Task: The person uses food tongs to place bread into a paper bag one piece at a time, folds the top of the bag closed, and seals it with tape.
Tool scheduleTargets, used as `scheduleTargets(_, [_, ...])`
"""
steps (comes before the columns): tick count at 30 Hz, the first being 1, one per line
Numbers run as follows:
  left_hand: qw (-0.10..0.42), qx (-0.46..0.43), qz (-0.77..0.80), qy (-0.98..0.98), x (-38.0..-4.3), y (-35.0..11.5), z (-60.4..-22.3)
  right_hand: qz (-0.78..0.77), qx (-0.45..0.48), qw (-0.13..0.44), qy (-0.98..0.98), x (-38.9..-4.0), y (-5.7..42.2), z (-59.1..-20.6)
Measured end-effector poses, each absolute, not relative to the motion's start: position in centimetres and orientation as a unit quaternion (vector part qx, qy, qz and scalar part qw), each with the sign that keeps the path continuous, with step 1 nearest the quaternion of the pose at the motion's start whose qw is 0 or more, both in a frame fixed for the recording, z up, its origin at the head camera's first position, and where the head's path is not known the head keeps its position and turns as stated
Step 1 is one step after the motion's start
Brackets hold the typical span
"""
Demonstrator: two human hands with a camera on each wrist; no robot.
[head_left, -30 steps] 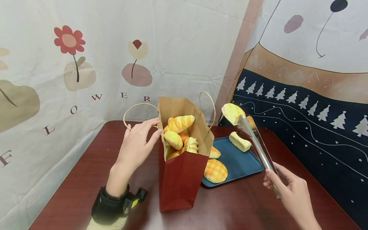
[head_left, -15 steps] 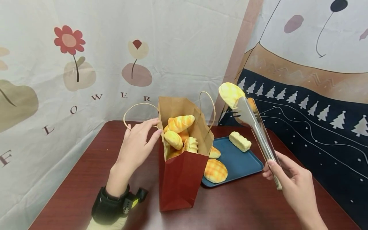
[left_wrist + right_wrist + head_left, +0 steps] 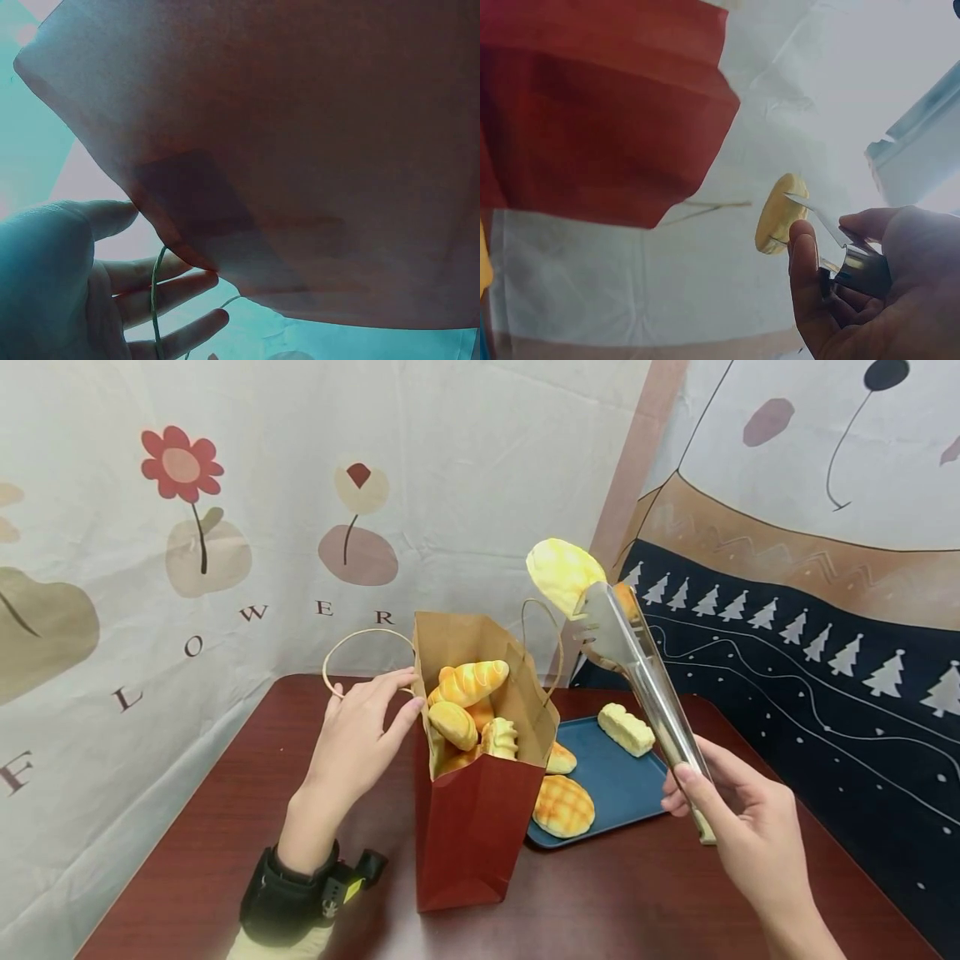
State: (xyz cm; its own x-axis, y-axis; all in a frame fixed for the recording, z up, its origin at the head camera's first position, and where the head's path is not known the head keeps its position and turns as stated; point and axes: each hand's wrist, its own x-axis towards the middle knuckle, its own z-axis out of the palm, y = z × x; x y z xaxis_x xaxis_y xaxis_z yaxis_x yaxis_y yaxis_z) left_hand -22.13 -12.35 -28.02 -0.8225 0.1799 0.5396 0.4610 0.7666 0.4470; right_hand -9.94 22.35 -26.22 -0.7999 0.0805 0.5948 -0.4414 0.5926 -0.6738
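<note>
My right hand (image 3: pixel 750 827) grips metal tongs (image 3: pixel 656 685), raised above the tray's side of the bag. A round yellow bun (image 3: pixel 564 575) is clamped in the tong tips; in the right wrist view this bun (image 3: pixel 782 214) shows edge-on. A red paper bag (image 3: pixel 472 835) stands upright and open at the top. Inside are several breads, among them a striped croissant-like roll (image 3: pixel 472 682) and a small yellow bun (image 3: pixel 453 725). My left hand (image 3: pixel 360 727) touches the bag's left rim, thumb and fingers apart; the left wrist view shows these fingertips (image 3: pixel 214 281) at the bag's edge.
A blue tray (image 3: pixel 622 785) lies right of the bag, partly hidden by it. On it are a pale ridged bread (image 3: pixel 626 730), a grid-patterned bun (image 3: pixel 562 807) and another bread (image 3: pixel 560 759). Loop handles (image 3: pixel 326 664) stick up from the bag. Printed cloths hang behind the table (image 3: pixel 225 843).
The tongs and the bun in them have risen from over the tray and then swung left towards the bag. My left hand and the bag have stayed in place.
</note>
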Motion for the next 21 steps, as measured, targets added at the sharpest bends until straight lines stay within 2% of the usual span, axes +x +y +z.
scheduleTargets(7, [0.239, -0.175, -0.293, -0.909, -22.1, -12.3, -28.0, 0.441, 0.158, 0.279, -0.838, -9.8, 21.0, -25.9])
scheduleTargets(21, [0.236, -0.175, -0.295, -0.909, -22.0, -12.4, -27.8, 0.392, 0.178, 0.263, -0.863, -9.1, 19.5, -26.8])
